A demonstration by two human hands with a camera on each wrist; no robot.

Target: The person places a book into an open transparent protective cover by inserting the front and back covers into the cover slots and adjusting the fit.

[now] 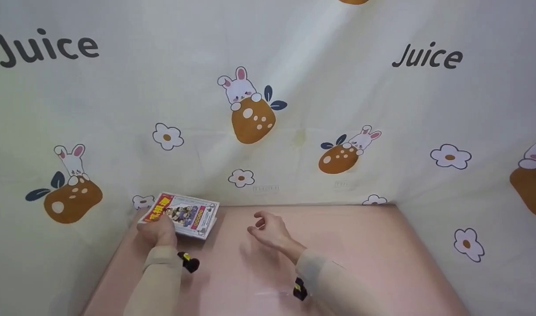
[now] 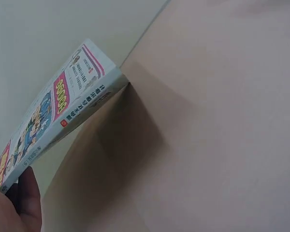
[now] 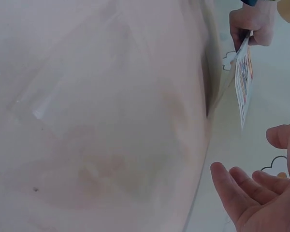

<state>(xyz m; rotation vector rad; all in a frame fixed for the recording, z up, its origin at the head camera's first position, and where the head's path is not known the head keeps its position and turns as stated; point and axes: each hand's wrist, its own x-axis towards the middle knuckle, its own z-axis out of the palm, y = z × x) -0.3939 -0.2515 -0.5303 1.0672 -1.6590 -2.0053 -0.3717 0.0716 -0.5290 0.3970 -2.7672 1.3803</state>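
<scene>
A book [image 1: 191, 215] with a colourful cartoon cover is held by my left hand [image 1: 160, 230] at the table's far left. The thumb lies on the cover while the fingers go underneath. In the left wrist view, the book [image 2: 63, 106] is tilted, its printed spine facing the camera, and it casts a shadow on the table. My right hand [image 1: 270, 230] hovers to the right of the book, apart from it, holding nothing. The right wrist view shows this hand's fingers [image 3: 251, 193] loosely bent, with the book [image 3: 244, 79] seen nearly edge-on beyond.
The table has a pale pink cover [image 1: 347, 254]. Behind it and at both sides hangs a white cloth [image 1: 303, 101] printed with rabbits, fruit, flowers and lettering. Small black devices with yellow marks sit at the left wrist [image 1: 189, 262] and right wrist [image 1: 299, 289].
</scene>
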